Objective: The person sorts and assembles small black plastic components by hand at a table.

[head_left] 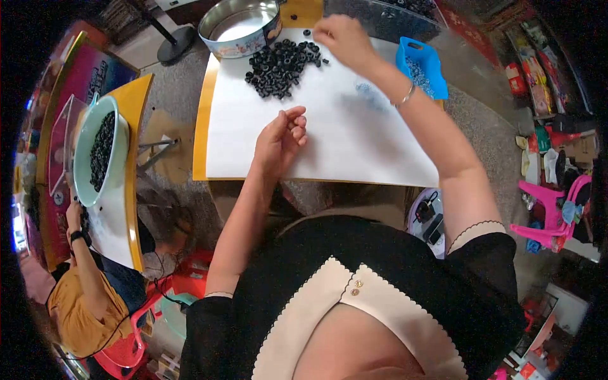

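Observation:
A heap of small black ring-like parts (282, 66) lies on the white table top (234, 139). My right hand (345, 41) is stretched to the far side, just right of a few stray black parts. Its fingers are pinched together, and whatever they hold is hidden. Closer to me, my left hand (282, 139) hovers below the heap with fingers curled in; I cannot make out anything inside them. Small clear-blue pieces (367, 90) lie loosely under my right forearm. More of them fill a blue plastic basket (437, 79) at the table's right edge.
Behind the heap stands a round metal tin (237, 45). To the left, a co-worker (92, 297) sits at another table with a pale green basin (82, 158) of black parts. A purple-rimmed tub (415, 218) and a pink stool (548, 209) are on the right.

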Demonstrator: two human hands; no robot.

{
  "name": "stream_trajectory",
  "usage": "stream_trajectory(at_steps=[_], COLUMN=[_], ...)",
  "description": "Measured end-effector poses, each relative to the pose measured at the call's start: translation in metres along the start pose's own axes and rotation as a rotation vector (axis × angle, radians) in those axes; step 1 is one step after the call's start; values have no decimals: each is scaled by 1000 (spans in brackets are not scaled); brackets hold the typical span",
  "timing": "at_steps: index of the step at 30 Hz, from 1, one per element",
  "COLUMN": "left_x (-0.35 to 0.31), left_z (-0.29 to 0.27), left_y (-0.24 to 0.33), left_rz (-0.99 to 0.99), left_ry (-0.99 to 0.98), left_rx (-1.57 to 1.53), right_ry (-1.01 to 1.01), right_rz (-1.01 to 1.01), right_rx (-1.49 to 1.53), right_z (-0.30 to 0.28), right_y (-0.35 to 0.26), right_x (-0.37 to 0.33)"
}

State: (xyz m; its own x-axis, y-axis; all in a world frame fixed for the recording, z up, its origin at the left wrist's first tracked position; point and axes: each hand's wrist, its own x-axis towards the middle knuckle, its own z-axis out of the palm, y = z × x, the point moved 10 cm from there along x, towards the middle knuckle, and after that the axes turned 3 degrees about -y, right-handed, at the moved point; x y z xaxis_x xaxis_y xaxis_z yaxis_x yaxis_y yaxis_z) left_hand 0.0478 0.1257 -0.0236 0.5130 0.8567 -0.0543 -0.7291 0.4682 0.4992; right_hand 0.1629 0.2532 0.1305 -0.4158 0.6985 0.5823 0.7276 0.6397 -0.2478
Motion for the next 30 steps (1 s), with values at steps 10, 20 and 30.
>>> stream_trajectory(at_steps=[10,20,30], left_x=[-3,-5,-7], left_z=[-2,-4,-13], left_y=[-3,8,5], left_rz=[1,103,95], left_ry=[17,109,68], left_rx=[80,9,13], right_ry=[-131,-130,12], right_rz=[160,315,388], right_rx=[-36,502,643], right_z=[77,35,14], right_y=[-20,-69,-98], right_x=[-26,-82,-119])
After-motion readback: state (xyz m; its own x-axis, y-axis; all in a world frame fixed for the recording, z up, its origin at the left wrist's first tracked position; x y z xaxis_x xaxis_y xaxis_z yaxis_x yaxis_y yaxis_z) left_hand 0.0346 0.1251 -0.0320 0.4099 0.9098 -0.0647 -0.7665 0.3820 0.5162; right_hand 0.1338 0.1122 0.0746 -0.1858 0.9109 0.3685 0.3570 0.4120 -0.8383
